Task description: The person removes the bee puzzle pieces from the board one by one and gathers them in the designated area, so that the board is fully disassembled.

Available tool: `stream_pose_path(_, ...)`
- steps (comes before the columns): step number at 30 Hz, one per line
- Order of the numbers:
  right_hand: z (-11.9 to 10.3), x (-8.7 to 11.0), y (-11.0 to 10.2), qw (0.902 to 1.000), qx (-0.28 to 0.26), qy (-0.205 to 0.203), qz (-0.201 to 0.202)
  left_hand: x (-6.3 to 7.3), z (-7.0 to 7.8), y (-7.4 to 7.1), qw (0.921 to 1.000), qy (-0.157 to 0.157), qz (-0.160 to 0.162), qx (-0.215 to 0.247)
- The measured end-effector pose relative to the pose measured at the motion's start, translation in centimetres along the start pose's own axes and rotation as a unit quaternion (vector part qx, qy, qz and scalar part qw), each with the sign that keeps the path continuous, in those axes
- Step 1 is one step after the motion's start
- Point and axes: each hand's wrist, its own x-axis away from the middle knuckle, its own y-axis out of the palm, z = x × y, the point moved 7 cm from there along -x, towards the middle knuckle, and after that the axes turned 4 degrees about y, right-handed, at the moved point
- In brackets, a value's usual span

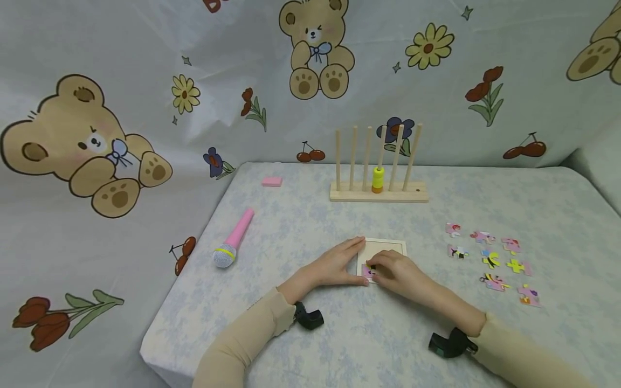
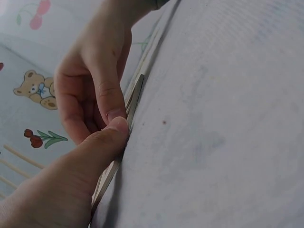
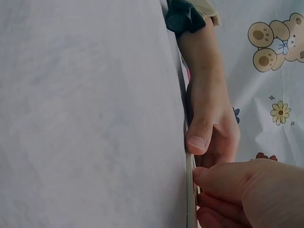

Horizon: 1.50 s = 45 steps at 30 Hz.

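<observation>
A shallow wooden puzzle tray (image 1: 383,248) with a pale bottom lies on the table between the hands. My left hand (image 1: 335,265) rests along its left side, fingers near the far left corner and thumb at the near edge. A pink puzzle piece (image 1: 366,271) with dark and yellow marks is in the tray's near left corner. Over this corner my right hand (image 1: 402,274) pinches the piece, its fingertips hiding part of it. In the left wrist view, the right hand (image 2: 95,76) is curled close to the left thumb. The right wrist view shows the tray edge (image 3: 191,204) side-on.
Several loose puzzle pieces (image 1: 490,258) lie to the right. A wooden peg stand (image 1: 378,198) with yellow and orange beads (image 1: 378,179) on one peg stands behind the tray. At the left are a pink toy microphone (image 1: 237,231) and a small pink block (image 1: 272,181).
</observation>
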Motion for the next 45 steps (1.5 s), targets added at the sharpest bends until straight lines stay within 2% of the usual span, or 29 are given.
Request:
stream_pose_path(3,0.0,0.1,0.0,0.9999,-0.006,0.008,0.013,-0.1,0.1,-0.1,1.0000,0.002,0.001,-0.001)
stream_pose_path(9,0.2,0.4,0.1,0.9969,-0.031,0.065,0.031,-0.2,0.2,0.0,1.0000,0.003,-0.001,-0.004)
stream_pose_path(12,0.2,0.6,0.1,0.9957,-0.033,0.075,0.042,-0.3,0.2,0.1,1.0000,0.002,-0.003,-0.005)
stream_pose_path(18,0.1,0.6,0.1,0.9956,-0.036,0.069,0.052,-0.3,0.4,0.2,1.0000,0.003,-0.001,-0.003)
stream_pose_path(24,-0.1,0.3,-0.2,0.9974,-0.019,0.039,0.058,-0.5,0.4,0.2,0.9999,0.011,0.005,-0.005)
stream_pose_path(29,0.2,0.7,-2.1,0.9977,-0.026,0.027,0.057,-0.6,0.5,0.4,1.0000,0.007,-0.001,-0.007)
stream_pose_path(33,1.5,2.3,-5.1,0.9968,-0.029,0.038,0.064,-0.6,0.5,0.5,0.9998,0.005,-0.006,-0.016)
stream_pose_path(36,2.9,4.4,-7.0,0.9949,-0.010,0.069,0.073,-0.4,0.5,0.3,0.9999,0.001,-0.005,-0.015)
stream_pose_path(40,4.9,7.5,-8.1,0.9913,0.008,0.108,0.075,-0.1,0.2,0.1,1.0000,-0.004,-0.003,-0.002)
stream_pose_path(45,6.6,9.7,-8.9,0.9906,0.024,0.115,0.070,0.0,-0.3,0.0,1.0000,-0.006,0.004,0.001)
